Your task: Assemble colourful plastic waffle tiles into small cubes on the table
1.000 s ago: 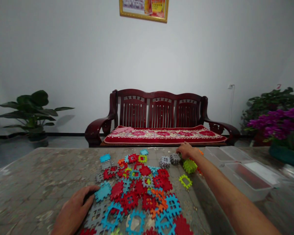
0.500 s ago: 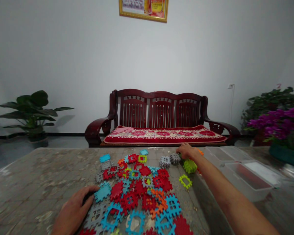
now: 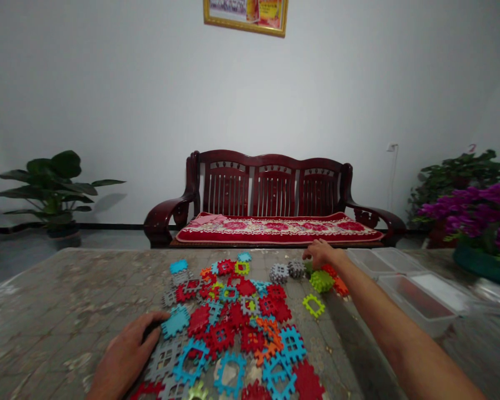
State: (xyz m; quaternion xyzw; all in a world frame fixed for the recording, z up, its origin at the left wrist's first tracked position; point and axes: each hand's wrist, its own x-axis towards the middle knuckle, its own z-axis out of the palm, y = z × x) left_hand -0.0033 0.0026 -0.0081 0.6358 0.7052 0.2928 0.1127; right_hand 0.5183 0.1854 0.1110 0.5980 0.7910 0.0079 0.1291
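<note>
Many toothed interlocking plastic tiles in red, blue, grey, orange and lime green lie in a loose heap on the table. My left hand rests left of the heap, thumb and index finger apart, its index fingertip at the edge of a solid blue tile. At the far right, my right hand hovers over a green piece, with its fingers bent down and apart; the fingertips are partly hidden. Close to it are a lime green stack, an orange-red stack and two grey stacks.
A lime green frame tile lies alone right of the heap. Clear plastic boxes stand at the right, near a pot of purple flowers. Beyond the table is a dark red wooden bench.
My right hand has shifted slightly, with its fingers more spread, and more of the orange-red stack shows. My left hand stays by the blue tile. The view has shifted a little.
</note>
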